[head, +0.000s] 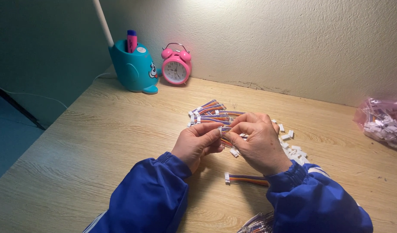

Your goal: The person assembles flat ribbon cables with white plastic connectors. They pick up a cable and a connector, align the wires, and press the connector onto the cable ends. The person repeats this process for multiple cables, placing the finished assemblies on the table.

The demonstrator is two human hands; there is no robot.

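From the head camera, both hands meet over the middle of a pale wooden surface (90, 142). The left hand (197, 142) and the right hand (258, 142) are drawn close together, fingertips pinching one short ribbon cable (225, 134) between them, just above the surface. The cable is a flat bundle of thin striped wires in orange, purple and white; most of it is hidden by the fingers, so its ends cannot be made out clearly.

Just behind the hands lies a pile of similar cables (210, 114), each with a small white plug at the end. Another single cable (246, 178) lies near the right wrist. Loose white connector housings (291, 146) are scattered to the right of the hands. A pink plastic bag (382, 121) holding more white parts sits at the far right. Against the wall stand a teal pen holder (133, 67) and a pink alarm clock (176, 64).
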